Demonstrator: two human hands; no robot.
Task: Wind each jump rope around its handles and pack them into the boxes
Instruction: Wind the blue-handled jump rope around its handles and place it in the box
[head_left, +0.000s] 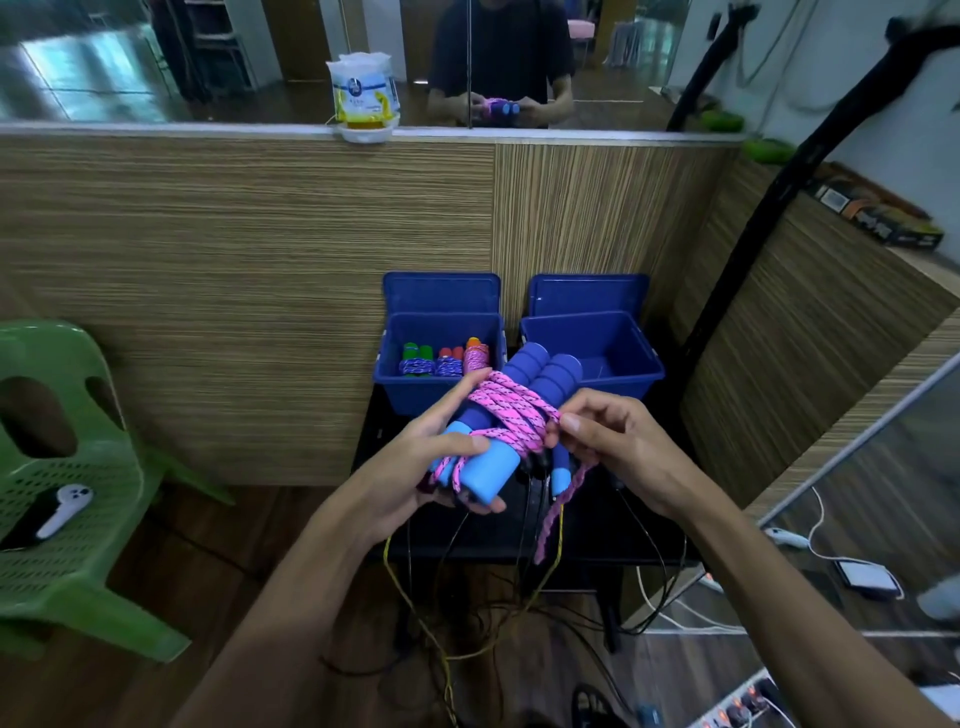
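Your left hand (415, 467) sits closest to the lens, cupped under the two blue foam handles (514, 415) with the thumb laid across the top, so the pair stays clamped side by side as one bundle while the rope goes round them. Your right hand (613, 441) pinches the pink rope (506, 402) between thumb and fingertips just at the right edge of the coils, which looks like the spot to keep tension so the turns already laid do not slacken. Several loops cross the handles diagonally, and a loose tail (558, 512) hangs down from below your right hand, so the winding is, by my reading, near its end but not finished: that tail wants tucking or one more turn. You hold the bundle up in the air above the dark desk (597, 530), right in front of the two blue boxes, so the drop into a box is a short reach. Your left box (395, 379) holds three wound ropes (447, 361) standing on end in a row, packed upright to save room; your right box (644, 369) shows no rope inside that I can see, though the handles hide part of it. Both lids (441, 293) stand tilted back against the wooden wall, out of your way. Thin cables (467, 613) trail under the desk; keep the tail from catching them.
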